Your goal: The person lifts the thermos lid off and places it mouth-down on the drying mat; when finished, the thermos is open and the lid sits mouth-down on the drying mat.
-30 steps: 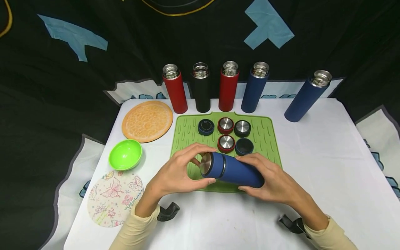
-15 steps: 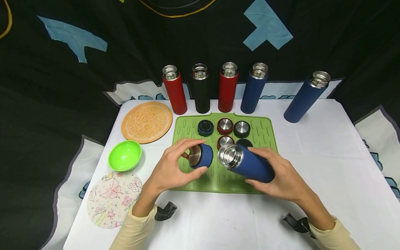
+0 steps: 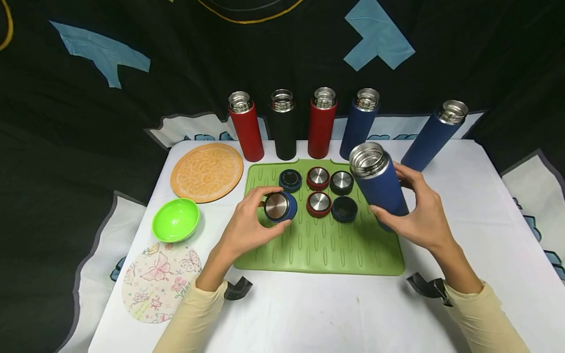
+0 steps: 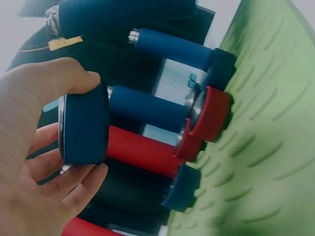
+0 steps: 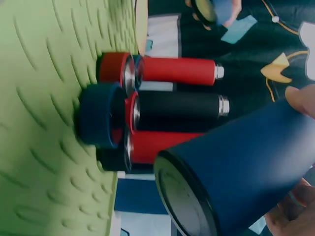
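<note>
My left hand [image 3: 252, 221] pinches a blue bottle lid [image 4: 84, 125] with a steel top, held above the green mat [image 3: 335, 250]. In my right hand [image 3: 419, 211] is a lidless blue bottle [image 3: 380, 189], gripped round its body and tilted, its steel mouth facing up. In the right wrist view its base [image 5: 187, 201] hangs clear of the mat. Several lids lie on the mat: two red ones [image 3: 318, 178] [image 3: 319, 204], a black one [image 3: 342, 182], and two blue ones [image 3: 290, 180] [image 3: 344, 209].
Along the back stand lidless bottles: red [image 3: 247, 127], black [image 3: 284, 127], another red [image 3: 322, 125], blue [image 3: 359, 125], and a further blue one [image 3: 434, 137] at right. On the left lie an orange round mat [image 3: 207, 172], a green bowl [image 3: 176, 220] and a butterfly-patterned round mat [image 3: 154, 289].
The lid has come off the bottle. My right hand has carried the bottle right and toward the back, turning it more upright; my left hand has moved left with the lid.
</note>
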A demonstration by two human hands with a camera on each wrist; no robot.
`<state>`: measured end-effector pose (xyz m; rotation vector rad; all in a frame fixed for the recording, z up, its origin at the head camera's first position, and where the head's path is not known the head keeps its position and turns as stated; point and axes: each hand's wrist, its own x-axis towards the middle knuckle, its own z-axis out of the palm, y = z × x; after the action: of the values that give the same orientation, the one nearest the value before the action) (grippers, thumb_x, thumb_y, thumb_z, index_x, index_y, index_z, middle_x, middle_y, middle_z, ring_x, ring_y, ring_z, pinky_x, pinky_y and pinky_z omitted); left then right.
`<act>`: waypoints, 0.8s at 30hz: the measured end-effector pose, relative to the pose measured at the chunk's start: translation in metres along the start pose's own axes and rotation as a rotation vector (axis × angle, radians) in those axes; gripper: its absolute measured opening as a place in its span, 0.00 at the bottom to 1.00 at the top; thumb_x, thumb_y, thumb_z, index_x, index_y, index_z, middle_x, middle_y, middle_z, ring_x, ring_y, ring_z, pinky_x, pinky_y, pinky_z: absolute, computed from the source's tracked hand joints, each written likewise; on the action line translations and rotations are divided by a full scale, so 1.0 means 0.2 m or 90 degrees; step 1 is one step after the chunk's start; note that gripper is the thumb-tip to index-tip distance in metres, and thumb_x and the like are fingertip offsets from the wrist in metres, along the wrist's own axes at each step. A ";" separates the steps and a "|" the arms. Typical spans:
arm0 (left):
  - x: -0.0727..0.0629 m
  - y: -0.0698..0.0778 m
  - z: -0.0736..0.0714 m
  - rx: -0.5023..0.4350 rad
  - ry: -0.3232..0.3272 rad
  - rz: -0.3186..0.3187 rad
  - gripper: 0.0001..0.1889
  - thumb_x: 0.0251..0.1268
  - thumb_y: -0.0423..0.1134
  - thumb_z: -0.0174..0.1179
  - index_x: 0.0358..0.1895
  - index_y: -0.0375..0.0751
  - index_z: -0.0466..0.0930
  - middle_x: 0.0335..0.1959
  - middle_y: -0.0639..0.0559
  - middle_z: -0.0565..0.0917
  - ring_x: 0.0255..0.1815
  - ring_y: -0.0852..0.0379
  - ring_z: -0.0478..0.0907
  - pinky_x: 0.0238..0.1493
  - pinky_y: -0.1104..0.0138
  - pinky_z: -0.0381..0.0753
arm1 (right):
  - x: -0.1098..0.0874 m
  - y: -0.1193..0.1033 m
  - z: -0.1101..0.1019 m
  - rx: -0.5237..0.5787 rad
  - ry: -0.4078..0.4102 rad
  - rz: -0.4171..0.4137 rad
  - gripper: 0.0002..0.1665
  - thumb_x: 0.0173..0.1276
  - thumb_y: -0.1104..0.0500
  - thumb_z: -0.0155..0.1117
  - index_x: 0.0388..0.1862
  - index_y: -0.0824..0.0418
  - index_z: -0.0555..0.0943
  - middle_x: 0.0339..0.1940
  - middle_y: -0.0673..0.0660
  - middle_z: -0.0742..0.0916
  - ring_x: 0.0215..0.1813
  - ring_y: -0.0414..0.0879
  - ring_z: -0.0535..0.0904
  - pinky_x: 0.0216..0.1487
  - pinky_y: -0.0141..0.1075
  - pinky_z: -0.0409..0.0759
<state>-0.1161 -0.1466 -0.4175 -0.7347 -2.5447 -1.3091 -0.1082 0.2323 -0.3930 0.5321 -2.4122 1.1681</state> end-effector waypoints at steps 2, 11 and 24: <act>0.01 -0.03 0.02 0.004 -0.002 -0.007 0.36 0.54 0.40 0.82 0.68 0.43 0.79 0.62 0.49 0.83 0.64 0.53 0.80 0.61 0.54 0.83 | 0.05 0.03 -0.02 0.005 0.017 0.019 0.61 0.45 0.70 0.87 0.80 0.65 0.69 0.67 0.69 0.83 0.63 0.50 0.82 0.66 0.23 0.71; 0.02 -0.15 0.09 0.003 -0.030 -0.043 0.37 0.55 0.36 0.82 0.70 0.40 0.80 0.64 0.45 0.79 0.64 0.49 0.79 0.65 0.52 0.82 | 0.23 0.20 -0.01 0.030 0.088 0.136 0.56 0.54 0.66 0.85 0.79 0.51 0.68 0.67 0.66 0.84 0.58 0.33 0.79 0.56 0.23 0.76; 0.03 -0.25 0.18 0.075 -0.061 -0.060 0.35 0.54 0.36 0.82 0.68 0.38 0.82 0.65 0.45 0.82 0.67 0.45 0.78 0.68 0.52 0.80 | 0.47 0.44 0.10 0.027 0.160 0.249 0.51 0.62 0.53 0.82 0.79 0.51 0.64 0.72 0.61 0.81 0.72 0.53 0.79 0.70 0.39 0.79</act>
<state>-0.1444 -0.1405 -0.4715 -0.6772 -2.7363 -1.1652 -0.2354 0.2532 -0.4136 -0.0820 -2.3324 1.3512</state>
